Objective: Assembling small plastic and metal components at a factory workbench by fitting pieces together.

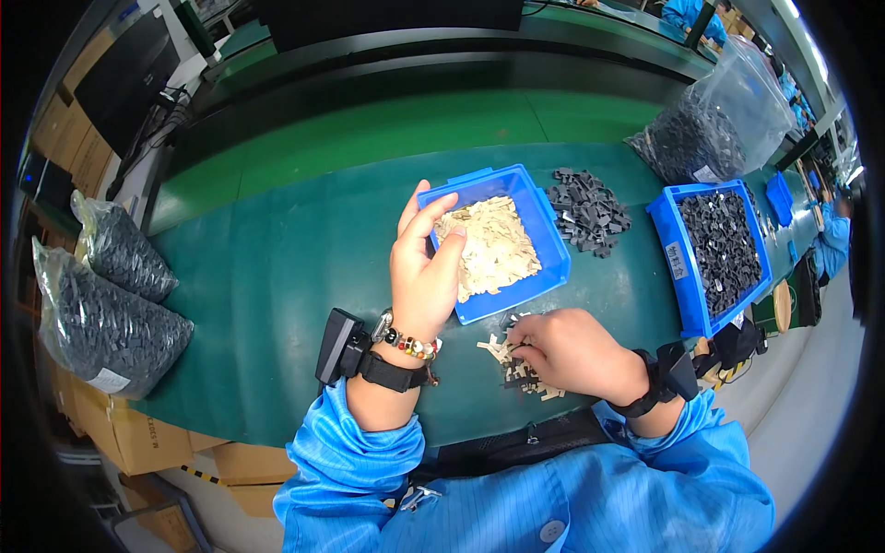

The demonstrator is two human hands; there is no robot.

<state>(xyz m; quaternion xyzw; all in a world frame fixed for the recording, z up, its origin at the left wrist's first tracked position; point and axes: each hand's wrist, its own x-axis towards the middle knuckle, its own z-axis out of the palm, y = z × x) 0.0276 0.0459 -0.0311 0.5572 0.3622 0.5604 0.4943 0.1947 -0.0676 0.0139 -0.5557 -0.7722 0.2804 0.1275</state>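
My left hand (pixel 426 276) grips the left wall of a small blue bin (pixel 556 263), its thumb over the inside. Many thin cream-coloured pieces (pixel 498 244) fill this bin, which is tilted on the green table mat (pixel 267 304). Nearer to me, my right hand (pixel 585 350) is closed, with thumb and fingertips pinched down at a small mixed pile of cream and black pieces (pixel 535 382). What lies between those fingertips is hidden. Just right of the bin is a loose heap of dark grey pieces (pixel 588 212).
A larger blue bin (pixel 684 267) of black pieces stands on the right, before a clear bag (pixel 691 138) of dark pieces. Two more filled bags (pixel 115 313) sit at the left edge. Cardboard boxes (pixel 143 438) are below left. Co-workers in blue appear far right.
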